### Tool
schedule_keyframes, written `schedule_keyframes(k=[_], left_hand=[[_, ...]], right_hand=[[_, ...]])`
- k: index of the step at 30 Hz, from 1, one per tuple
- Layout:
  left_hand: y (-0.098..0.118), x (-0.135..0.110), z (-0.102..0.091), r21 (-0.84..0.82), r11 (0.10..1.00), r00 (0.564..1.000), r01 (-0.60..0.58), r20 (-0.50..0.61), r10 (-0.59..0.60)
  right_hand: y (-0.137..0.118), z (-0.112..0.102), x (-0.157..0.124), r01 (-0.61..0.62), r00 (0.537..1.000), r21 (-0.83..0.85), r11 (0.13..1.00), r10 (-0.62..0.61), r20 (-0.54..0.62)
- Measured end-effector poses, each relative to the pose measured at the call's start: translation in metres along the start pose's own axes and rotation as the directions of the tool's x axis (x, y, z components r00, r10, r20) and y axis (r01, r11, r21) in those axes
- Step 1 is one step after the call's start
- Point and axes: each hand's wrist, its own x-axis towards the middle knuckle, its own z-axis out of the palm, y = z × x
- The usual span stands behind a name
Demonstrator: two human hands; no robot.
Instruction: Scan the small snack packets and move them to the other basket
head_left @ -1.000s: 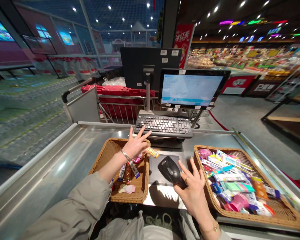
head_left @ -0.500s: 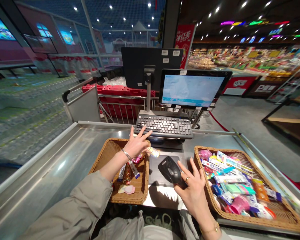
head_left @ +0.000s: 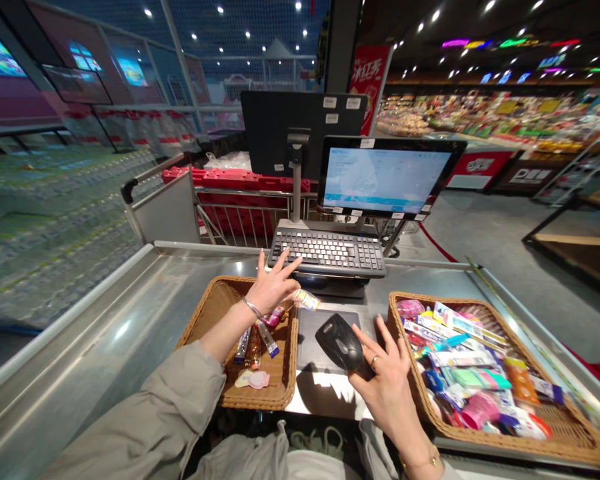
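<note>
My left hand [head_left: 271,288] pinches a small yellow snack packet [head_left: 306,299] between thumb and finger over the right rim of the left wicker basket [head_left: 215,300], other fingers spread toward the keyboard [head_left: 329,252]. My right hand [head_left: 385,380] grips the handle of a black barcode scanner [head_left: 340,341], its head pointing left toward the packet, above a dark pad [head_left: 313,327]. The left basket holds a few wrapped snacks [head_left: 254,343]. The right wicker basket [head_left: 570,427] is piled with several colourful packets [head_left: 460,373].
A till screen [head_left: 385,180] and a second black monitor [head_left: 300,130] stand behind the keyboard on the steel counter [head_left: 105,347]. A red shopping trolley [head_left: 240,200] is parked beyond the counter. Shop shelves lie at the far right.
The left hand and its packet have shifted slightly up and right, nearer the keyboard. The right hand and scanner have barely moved.
</note>
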Motion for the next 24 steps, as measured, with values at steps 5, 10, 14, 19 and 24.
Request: schedule_keyframes(k=[5,10,14,19,24], left_hand=[[-0.0005,-0.0003,-0.0005,0.017,1.000,1.000,0.006,-0.029,-0.006],[-0.0001,-0.0036,0.0028,0.031,0.999,0.997,0.012,-0.074,-0.010],[0.0019,-0.0064,0.0054,0.028,0.999,0.996,0.022,-0.086,-0.020],[0.0031,-0.0078,0.0074,0.007,0.999,0.995,0.041,-0.095,-0.040],[0.0028,-0.0079,0.0080,-0.005,0.999,0.993,0.053,-0.101,-0.053]], right_hand=[[-0.0024,-0.0010,0.0009,-0.012,1.000,0.020,1.000,0.013,-0.013],[-0.0054,-0.0044,0.0041,-0.005,0.998,0.046,0.999,0.008,-0.060],[-0.0063,-0.0056,0.0051,0.002,0.998,0.042,0.999,0.001,-0.069],[-0.0027,-0.0030,0.0028,0.008,0.998,0.019,1.000,-0.007,-0.060],[-0.0008,-0.0025,0.0004,-0.004,0.999,0.024,1.000,0.005,-0.042]])
